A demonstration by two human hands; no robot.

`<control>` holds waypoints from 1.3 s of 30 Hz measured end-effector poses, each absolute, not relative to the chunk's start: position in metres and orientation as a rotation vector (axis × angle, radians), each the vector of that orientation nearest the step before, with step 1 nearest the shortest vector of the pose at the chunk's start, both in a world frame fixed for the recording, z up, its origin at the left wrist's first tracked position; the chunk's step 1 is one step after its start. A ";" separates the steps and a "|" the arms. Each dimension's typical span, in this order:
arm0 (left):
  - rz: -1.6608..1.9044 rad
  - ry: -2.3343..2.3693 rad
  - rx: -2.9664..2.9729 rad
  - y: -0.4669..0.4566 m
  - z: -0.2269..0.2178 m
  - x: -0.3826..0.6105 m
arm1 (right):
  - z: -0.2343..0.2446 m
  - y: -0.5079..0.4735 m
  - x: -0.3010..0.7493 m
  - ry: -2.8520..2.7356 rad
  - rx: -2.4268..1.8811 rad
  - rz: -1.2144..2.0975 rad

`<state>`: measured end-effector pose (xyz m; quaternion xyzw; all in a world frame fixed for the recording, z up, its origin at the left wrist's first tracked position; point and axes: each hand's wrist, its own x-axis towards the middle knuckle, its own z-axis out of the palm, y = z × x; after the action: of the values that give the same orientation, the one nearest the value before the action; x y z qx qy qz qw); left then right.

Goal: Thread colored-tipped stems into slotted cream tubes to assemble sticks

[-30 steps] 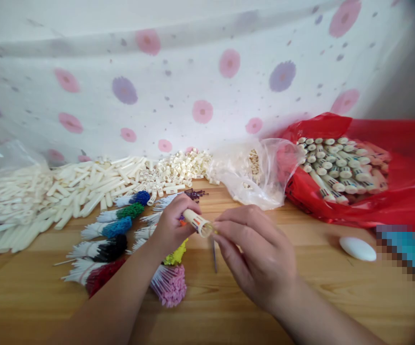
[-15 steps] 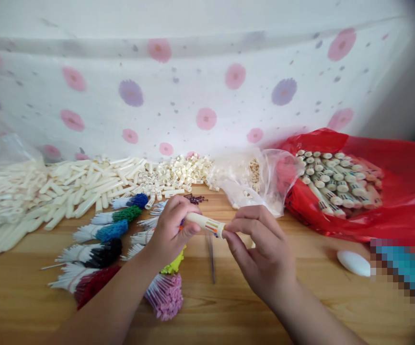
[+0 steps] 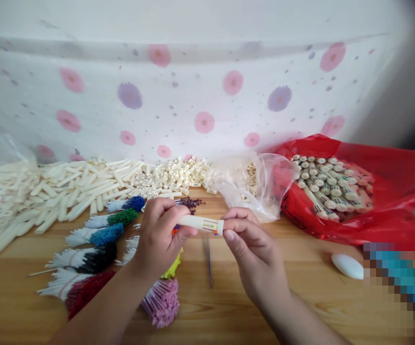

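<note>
A cream multicolour pen (image 3: 196, 222) lies nearly level between my hands, its slotted end to the right. My left hand (image 3: 159, 231) is closed around the barrel. At the slotted end, the thumb and fingers of my right hand (image 3: 254, 247) pinch the end piece. Coloured sliders show in the slots. Beside and beneath my left arm lie bundles of white refills with coloured ends, among them green (image 3: 124, 216), light blue (image 3: 109, 234), black (image 3: 101, 258), dark red (image 3: 85, 292) and pink (image 3: 162, 302). The left arm partly covers some bundles.
Loose cream pen barrels (image 3: 81, 187) and short slotted pieces (image 3: 178, 175) are heaped along the back. A clear bag (image 3: 229, 184) of small parts stands beside a red bag (image 3: 401, 191) holding many pens. Tweezers (image 3: 208, 263) and a white oval object (image 3: 347, 266) rest on the wooden table (image 3: 318, 306).
The pen has turned closer to level. My right hand has shifted slightly left and down, its fingers still at the slotted end. The whole view has shifted a little.
</note>
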<state>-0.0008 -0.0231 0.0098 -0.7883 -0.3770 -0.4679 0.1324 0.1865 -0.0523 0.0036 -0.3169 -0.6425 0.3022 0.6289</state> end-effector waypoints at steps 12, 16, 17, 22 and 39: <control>-2.230 -1.771 -2.278 0.016 -0.026 -0.002 | -0.019 -0.062 0.154 -2.226 -0.797 0.782; -2.190 -1.728 -2.289 0.018 -0.032 -0.003 | -0.015 -0.072 0.128 -2.567 -0.984 0.506; -2.163 -1.711 -2.295 0.018 -0.032 -0.003 | -0.014 -0.074 0.123 -2.616 -1.036 0.434; -2.102 -1.648 -2.316 0.019 -0.035 -0.005 | -0.006 -0.088 0.109 -2.693 -1.142 0.171; -1.923 -1.641 -2.307 0.019 -0.034 -0.007 | -0.017 -0.108 0.096 -2.531 -1.546 -0.022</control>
<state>-0.0073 0.0189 -0.0338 -0.6674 -0.4749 -0.5563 -0.1398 0.0960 -0.1082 -0.0171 -0.5191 -0.8502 -0.0073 0.0876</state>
